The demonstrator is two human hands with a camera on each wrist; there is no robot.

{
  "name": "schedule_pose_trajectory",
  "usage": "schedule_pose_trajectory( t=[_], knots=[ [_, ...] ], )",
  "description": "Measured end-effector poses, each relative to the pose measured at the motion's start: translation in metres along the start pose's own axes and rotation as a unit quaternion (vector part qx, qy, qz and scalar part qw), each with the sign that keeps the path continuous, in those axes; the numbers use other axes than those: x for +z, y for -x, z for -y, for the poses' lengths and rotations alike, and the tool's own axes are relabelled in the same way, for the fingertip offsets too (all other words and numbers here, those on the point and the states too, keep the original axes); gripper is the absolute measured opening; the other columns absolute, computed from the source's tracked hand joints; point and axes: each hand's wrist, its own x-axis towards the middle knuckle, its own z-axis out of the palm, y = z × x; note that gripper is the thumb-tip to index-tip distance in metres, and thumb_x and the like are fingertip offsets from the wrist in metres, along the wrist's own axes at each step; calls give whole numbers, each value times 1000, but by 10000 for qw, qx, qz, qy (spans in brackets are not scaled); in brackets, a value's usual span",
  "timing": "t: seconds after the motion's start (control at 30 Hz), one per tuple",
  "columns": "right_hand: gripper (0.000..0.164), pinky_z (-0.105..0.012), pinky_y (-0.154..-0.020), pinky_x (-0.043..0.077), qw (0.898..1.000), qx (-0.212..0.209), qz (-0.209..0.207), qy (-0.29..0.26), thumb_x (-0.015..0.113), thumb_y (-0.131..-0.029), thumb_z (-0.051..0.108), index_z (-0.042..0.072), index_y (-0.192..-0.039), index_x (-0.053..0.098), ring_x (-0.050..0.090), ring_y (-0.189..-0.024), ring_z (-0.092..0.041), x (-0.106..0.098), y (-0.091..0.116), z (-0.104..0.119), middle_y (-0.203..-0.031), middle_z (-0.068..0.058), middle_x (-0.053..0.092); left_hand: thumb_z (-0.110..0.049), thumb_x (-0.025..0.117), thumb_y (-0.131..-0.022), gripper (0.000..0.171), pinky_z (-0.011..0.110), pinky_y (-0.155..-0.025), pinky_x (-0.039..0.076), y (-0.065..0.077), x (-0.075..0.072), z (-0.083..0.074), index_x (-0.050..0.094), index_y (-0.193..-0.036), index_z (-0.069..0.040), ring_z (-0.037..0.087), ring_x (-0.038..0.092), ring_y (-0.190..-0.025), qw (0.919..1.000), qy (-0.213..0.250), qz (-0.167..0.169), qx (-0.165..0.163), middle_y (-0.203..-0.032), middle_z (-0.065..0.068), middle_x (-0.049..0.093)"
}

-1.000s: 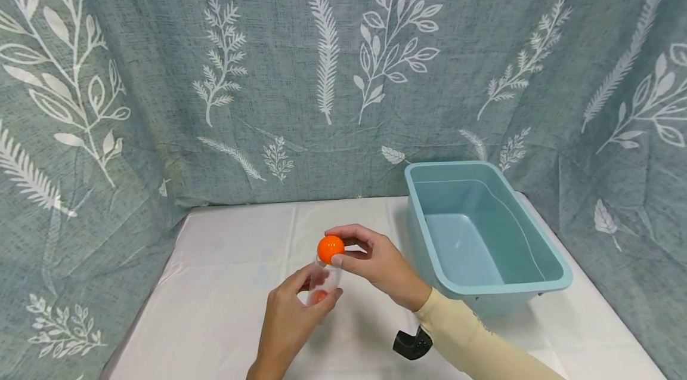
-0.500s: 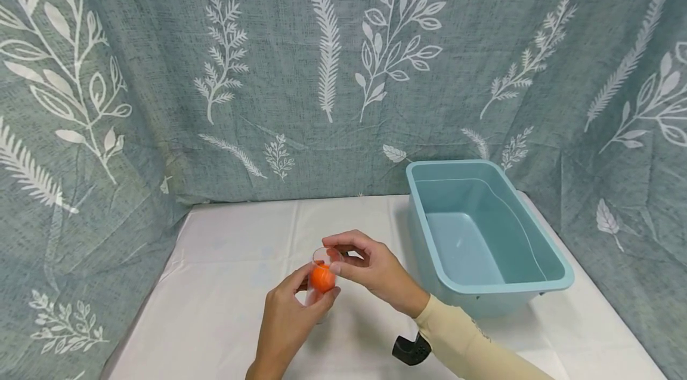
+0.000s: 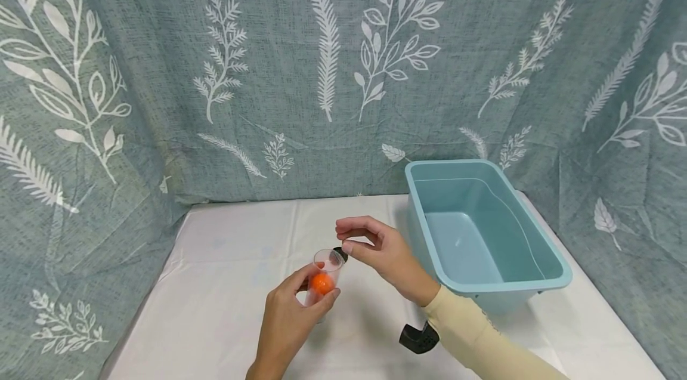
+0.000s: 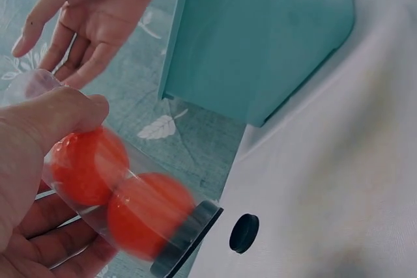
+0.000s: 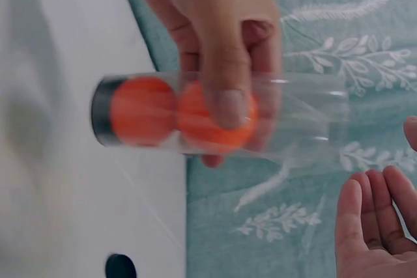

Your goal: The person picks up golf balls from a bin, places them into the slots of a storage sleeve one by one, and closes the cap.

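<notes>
My left hand [image 3: 292,314] grips a clear plastic tube [image 5: 309,112] between thumb and fingers, its rim uncovered at the top. Two orange balls fill its lower part: a lower ball [image 4: 150,216] against the black end cap [image 4: 186,242], and an upper ball [image 4: 91,164] level with my left thumb. Just right of the tube's mouth is my right hand [image 3: 383,255], apart from it, fingers loosely bent with nothing between them. A loose black cap [image 4: 244,233] lies on the table, partly behind the tube in the head view.
A blue-green tub [image 3: 483,302] stands to the right on the white-covered table [image 3: 231,260]. Patterned cloth [image 3: 300,99] hangs behind and at both sides. A black device [image 3: 418,338] sits at the right wrist.
The right hand has let the upper orange ball drop into the tube and has drawn back to the right. The left hand keeps its grip on the tube.
</notes>
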Motion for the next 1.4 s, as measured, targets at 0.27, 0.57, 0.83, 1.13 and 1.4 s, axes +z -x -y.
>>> schedule_pose_trajectory(
  t=[0.27,0.57,0.83,1.13,1.4],
  knots=[
    [37,-36,-102,49,9994,-95,-265,215,71,-97,17,10,-132,63,60,-121,-26,-25,-8,23,-128,-9,63,-28,91,-76,41,33,-80,57,2,-1,0,74,-112,-16,7,66,-85,9999,-13,85,-109,-100,-9,73],
    [42,-36,-104,47,9969,-228,-642,391,70,-98,21,7,-136,59,53,-128,-32,-63,-16,47,-132,-11,61,-25,92,-76,41,39,-80,57,5,-1,0,74,-113,-18,6,66,-86,9999,31,89,-74,-102,-12,72],
    [44,-36,-106,45,9932,-156,-910,709,67,-100,22,4,-139,56,53,-129,-26,-97,-22,46,-135,-10,59,-22,92,-74,43,36,-79,56,6,0,1,74,-112,-19,5,65,-86,10000,59,19,-22,-101,-14,71],
    [43,-33,-103,47,9842,139,-1228,1269,66,-100,28,7,-138,58,56,-123,-18,-142,-25,29,-134,-9,59,-22,92,-74,45,35,-81,57,8,-1,0,74,-115,-17,4,64,-87,9997,-67,127,-211,-105,-14,71],
    [51,-45,-107,42,9710,791,-1259,1874,67,-99,35,7,-140,56,54,-124,-22,-171,-25,12,-138,-14,57,-24,92,-74,44,30,-82,55,9,-2,0,74,-114,-19,4,65,-88,9995,-36,188,-269,-106,-16,71]
  ],
)
